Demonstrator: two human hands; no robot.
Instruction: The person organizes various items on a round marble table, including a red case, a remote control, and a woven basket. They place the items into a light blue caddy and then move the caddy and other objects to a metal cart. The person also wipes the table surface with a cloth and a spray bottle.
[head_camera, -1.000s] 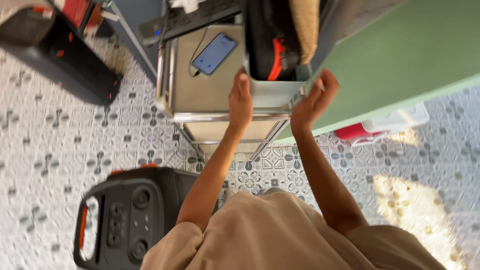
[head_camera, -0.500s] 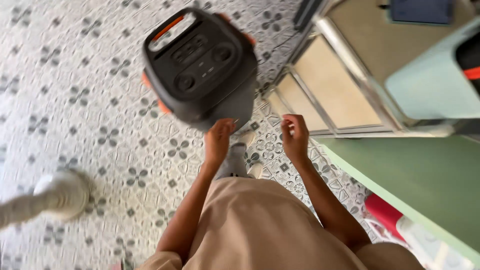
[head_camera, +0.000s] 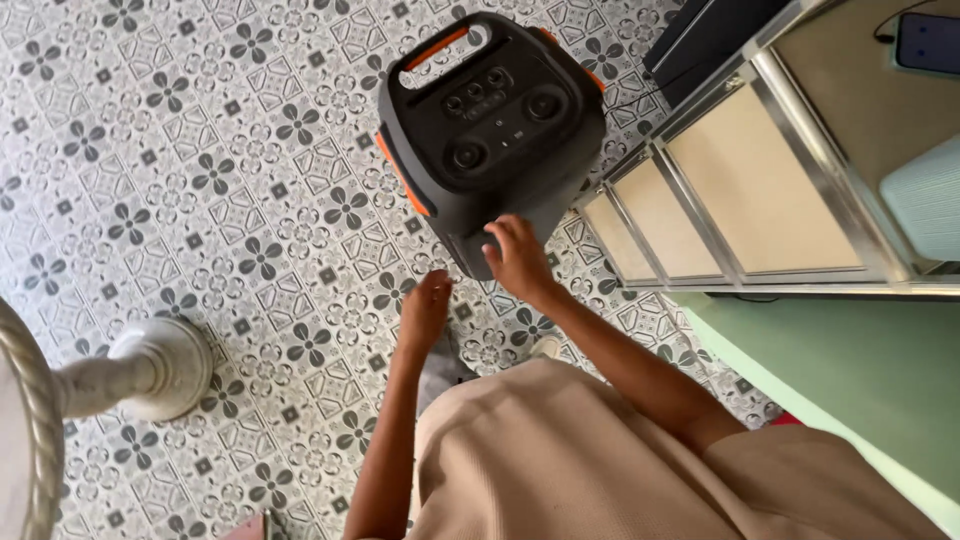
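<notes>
A large black speaker (head_camera: 490, 130) with orange trim and a top handle stands upright on the patterned tile floor. My right hand (head_camera: 518, 258) rests against its lower near side, fingers spread, holding nothing. My left hand (head_camera: 426, 306) hovers just left of and below the speaker's base, fingers loosely curled and empty, apart from it. My beige clothing fills the bottom of the view.
A metal shelf rack (head_camera: 740, 200) stands right of the speaker, with a phone (head_camera: 928, 42) and a pale blue bin (head_camera: 925, 205) on top. A green table surface (head_camera: 850, 370) lies at lower right. A white pedestal base (head_camera: 150, 370) stands at left.
My view swung from the shelf down to the floor. Both hands left the pale bin on the rack and came down to the speaker; the right hand now touches it.
</notes>
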